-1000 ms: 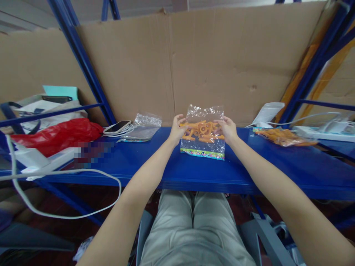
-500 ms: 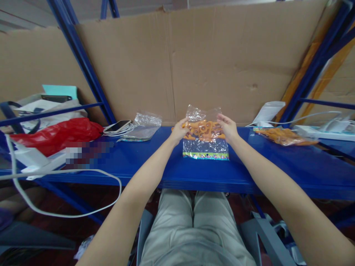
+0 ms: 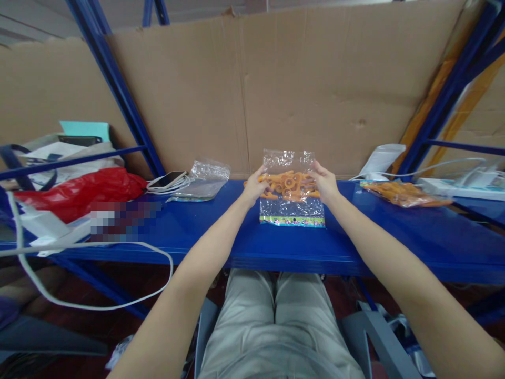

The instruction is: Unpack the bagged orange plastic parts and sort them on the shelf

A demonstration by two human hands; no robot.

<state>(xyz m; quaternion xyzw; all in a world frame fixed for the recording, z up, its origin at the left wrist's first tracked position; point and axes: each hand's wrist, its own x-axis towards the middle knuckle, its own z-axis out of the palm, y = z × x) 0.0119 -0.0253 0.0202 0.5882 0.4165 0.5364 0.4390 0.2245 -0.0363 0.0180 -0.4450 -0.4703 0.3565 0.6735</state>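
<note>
Clear bag [image 3: 292,209], now straighter along top

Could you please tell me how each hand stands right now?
Left hand: closed, holding the clear bag by its left side.
Right hand: loosely closed on the same bag's right side.

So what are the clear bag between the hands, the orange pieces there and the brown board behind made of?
Clear bag: thin plastic film, glossy, judging by its wrinkles and glints.
Orange pieces: probably moulded plastic, given their even colour and rounded shapes.
Brown board: apparently matt cardboard, with creases and dents.
</note>
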